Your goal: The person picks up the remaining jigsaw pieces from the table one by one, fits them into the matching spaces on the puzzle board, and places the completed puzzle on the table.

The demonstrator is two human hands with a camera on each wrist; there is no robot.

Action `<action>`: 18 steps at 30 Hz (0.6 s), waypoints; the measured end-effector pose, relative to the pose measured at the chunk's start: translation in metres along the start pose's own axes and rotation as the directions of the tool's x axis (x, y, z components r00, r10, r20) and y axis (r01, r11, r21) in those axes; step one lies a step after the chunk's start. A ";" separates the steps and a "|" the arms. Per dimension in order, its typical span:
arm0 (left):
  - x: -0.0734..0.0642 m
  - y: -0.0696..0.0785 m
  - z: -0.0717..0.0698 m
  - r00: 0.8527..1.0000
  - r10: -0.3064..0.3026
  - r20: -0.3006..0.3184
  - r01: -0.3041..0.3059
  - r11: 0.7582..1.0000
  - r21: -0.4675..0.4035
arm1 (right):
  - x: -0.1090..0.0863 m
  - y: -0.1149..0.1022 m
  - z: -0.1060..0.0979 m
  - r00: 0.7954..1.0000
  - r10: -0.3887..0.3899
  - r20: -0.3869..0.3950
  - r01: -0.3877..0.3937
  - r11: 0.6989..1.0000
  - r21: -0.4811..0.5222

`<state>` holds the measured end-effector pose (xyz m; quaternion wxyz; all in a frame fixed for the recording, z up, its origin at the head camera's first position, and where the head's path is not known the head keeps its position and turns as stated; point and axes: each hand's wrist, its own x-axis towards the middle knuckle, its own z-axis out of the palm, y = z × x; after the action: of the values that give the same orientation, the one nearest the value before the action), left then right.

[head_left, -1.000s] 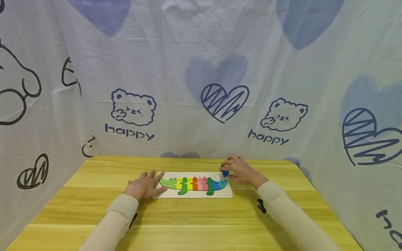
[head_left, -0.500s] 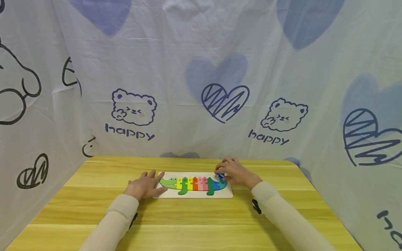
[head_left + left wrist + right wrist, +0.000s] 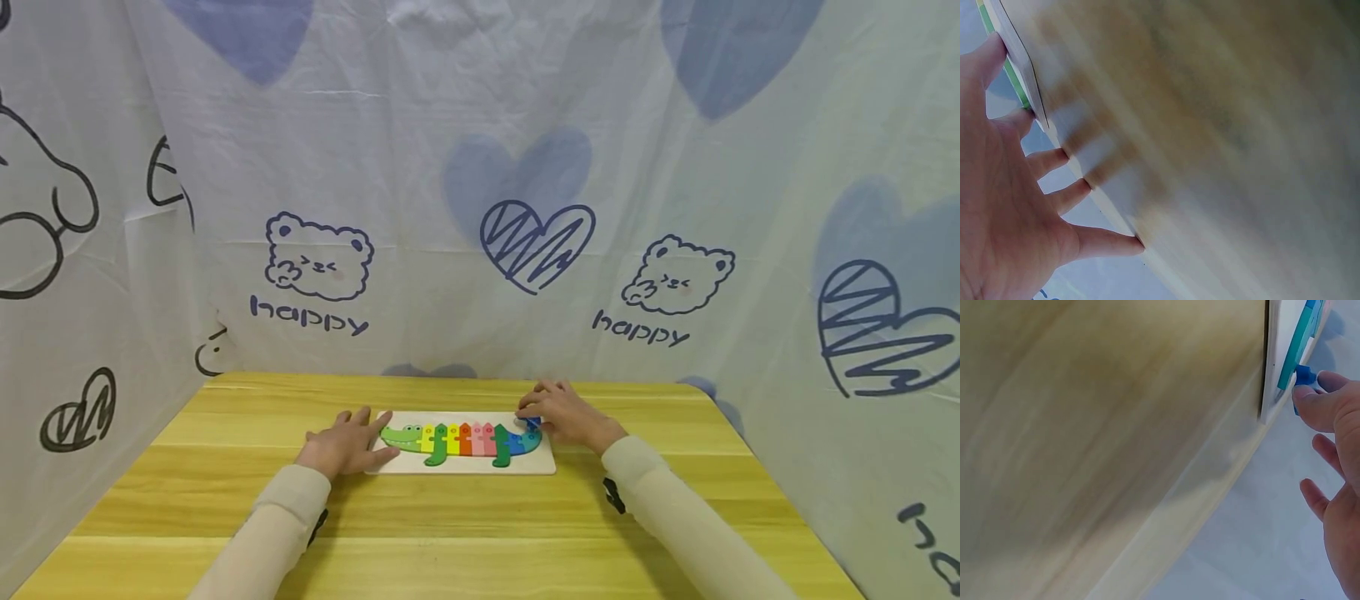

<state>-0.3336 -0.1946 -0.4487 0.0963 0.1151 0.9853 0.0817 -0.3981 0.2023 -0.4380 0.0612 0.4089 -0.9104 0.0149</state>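
Note:
A crocodile puzzle point(image 3: 465, 442) of coloured pieces lies on a white board point(image 3: 465, 468), its green head at the left and blue tail at the right. My left hand point(image 3: 341, 446) rests at the board's left end, thumb and index finger on it and the other fingers spread on the tabletop, as the left wrist view shows. My right hand point(image 3: 566, 414) pinches a small dark blue puzzle piece point(image 3: 1305, 376) between thumb and index finger. That piece sits right at the tip of the teal tail piece point(image 3: 1297, 347). Fingers partly cover it in the head view.
The board lies on a yellow wood-grain table point(image 3: 465, 533). Behind the table and along both sides hangs a white cloth point(image 3: 420, 167) printed with hearts, bears and lettering.
My right hand has moved slightly left with the blue piece, which has come over the tail end and turned between the fingers. The left hand and board have stayed put.

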 end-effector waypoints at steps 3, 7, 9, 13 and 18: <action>0.000 0.000 0.000 1.000 0.002 0.001 -0.002 1.000 0.001 | 0.000 0.000 0.001 1.000 0.014 0.010 -0.014 1.000 0.007; 0.001 -0.001 0.001 1.000 0.000 0.004 0.000 1.000 0.000 | -0.001 0.001 0.003 0.999 0.030 0.016 -0.030 1.000 0.001; 0.002 -0.001 0.001 1.000 -0.001 0.005 0.001 1.000 0.000 | -0.001 0.001 0.003 0.999 0.038 0.019 -0.038 0.999 -0.002; 0.003 -0.002 0.002 1.000 0.003 0.002 -0.003 1.000 0.005 | -0.001 0.001 0.004 0.999 0.043 0.021 -0.043 0.999 -0.006; 0.003 -0.002 0.002 1.000 0.007 -0.001 -0.007 1.000 0.006 | -0.001 0.001 0.005 0.999 0.043 0.032 -0.042 0.999 -0.026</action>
<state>-0.3364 -0.1953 -0.4517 0.0950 0.1188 0.9852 0.0793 -0.3991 0.2033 -0.4429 0.0511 0.3890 -0.9198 -0.0018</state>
